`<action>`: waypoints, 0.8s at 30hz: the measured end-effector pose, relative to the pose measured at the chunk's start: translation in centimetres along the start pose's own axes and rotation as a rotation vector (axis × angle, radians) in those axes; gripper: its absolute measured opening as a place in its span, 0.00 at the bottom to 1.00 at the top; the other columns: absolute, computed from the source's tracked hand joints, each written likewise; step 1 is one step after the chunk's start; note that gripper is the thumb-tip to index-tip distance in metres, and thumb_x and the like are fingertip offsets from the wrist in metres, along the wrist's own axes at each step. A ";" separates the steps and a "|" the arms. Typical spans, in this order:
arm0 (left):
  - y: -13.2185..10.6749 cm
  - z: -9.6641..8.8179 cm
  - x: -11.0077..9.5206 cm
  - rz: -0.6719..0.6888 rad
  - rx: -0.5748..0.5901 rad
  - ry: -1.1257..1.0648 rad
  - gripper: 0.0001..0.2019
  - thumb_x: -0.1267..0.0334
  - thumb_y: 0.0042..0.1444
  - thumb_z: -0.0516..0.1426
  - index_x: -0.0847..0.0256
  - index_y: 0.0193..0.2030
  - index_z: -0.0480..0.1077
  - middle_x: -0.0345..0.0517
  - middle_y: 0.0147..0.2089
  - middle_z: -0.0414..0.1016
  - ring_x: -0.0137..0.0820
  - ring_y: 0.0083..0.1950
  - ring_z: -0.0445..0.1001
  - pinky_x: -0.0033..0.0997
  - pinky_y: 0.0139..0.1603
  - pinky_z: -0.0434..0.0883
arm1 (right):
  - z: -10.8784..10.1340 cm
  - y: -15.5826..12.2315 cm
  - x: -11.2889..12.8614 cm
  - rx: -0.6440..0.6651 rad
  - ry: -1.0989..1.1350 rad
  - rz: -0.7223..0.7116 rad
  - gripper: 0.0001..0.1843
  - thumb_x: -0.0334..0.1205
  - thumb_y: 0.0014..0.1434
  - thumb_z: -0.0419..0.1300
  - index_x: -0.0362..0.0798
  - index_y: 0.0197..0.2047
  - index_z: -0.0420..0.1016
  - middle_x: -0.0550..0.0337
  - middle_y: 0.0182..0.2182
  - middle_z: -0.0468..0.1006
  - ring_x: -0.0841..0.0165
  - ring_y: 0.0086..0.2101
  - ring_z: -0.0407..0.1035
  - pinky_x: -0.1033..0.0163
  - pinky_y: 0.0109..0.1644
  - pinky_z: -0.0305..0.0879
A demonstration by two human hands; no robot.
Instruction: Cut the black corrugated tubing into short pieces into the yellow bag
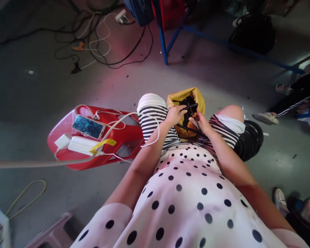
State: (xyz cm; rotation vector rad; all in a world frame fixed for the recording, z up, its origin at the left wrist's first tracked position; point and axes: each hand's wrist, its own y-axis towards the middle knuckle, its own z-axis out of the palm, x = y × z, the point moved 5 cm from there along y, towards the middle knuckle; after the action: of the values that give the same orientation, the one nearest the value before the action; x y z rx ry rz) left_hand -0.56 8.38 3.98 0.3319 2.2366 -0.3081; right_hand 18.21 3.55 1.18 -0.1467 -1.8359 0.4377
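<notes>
Yellow bag (200,97) between wearer's knees (152,100), presumably for steadiness | left hand (175,115) grasping black tube (193,106), bag's left edge | right hand (202,121) grasping black cord (197,124), right edge

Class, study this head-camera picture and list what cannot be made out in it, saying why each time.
- Head view: floor of the yellow bag, hidden by black items inside.
- Head view: how the right hand grips, too small and blurred.
- Head view: anything on the phone screen, too small.
- Head view: full shape of the pale plastic piece at lower left, cut off by the bottom edge.
</notes>
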 end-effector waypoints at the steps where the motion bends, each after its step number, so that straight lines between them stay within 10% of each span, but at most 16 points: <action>1: 0.1 0.4 0.3 0.006 0.019 0.004 0.15 0.66 0.71 0.61 0.60 0.58 0.87 0.54 0.56 0.91 0.48 0.59 0.88 0.44 0.64 0.81 | -0.1 0.2 -0.1 -0.005 0.024 0.011 0.42 0.78 0.45 0.77 0.56 0.41 0.63 0.67 0.31 0.72 0.65 0.34 0.67 0.57 0.40 0.65; 24: 0.9 3.0 1.8 -0.021 0.127 -0.162 0.11 0.68 0.67 0.62 0.60 0.48 0.87 0.52 0.46 0.91 0.43 0.52 0.86 0.39 0.63 0.79 | -0.3 1.4 -2.1 -0.049 0.009 0.150 0.45 0.79 0.37 0.80 0.55 0.36 0.63 0.68 0.27 0.69 0.69 0.30 0.61 0.61 0.34 0.57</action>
State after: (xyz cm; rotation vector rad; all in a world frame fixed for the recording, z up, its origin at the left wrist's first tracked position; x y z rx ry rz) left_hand 0.76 8.45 0.56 0.3391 2.0675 -0.4725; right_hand 18.98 4.25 -1.14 -0.3208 -1.8339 0.4952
